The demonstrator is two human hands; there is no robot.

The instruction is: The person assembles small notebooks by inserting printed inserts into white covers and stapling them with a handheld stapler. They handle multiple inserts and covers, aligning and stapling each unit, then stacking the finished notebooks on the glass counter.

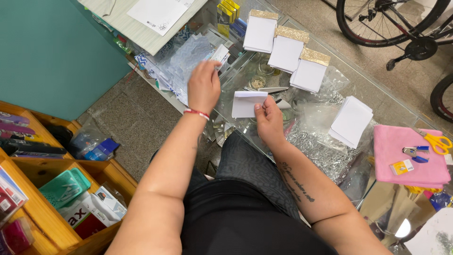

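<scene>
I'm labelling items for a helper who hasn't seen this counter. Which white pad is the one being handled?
Find the glass counter. Below the row of three gold-topped notepads, the right hand holds a small white paper pad at its edge. Unlike those three, it has no gold strip.

Three gold-topped notepads [286, 47], two plain white paper stacks [351, 121], one pink cloth [401, 158], one pair of yellow scissors [437, 141], one blue stapler [415, 152], two bicycle wheels [391, 21]

Left hand [204, 86] outstretched, right hand [269, 120] pinching.
</scene>
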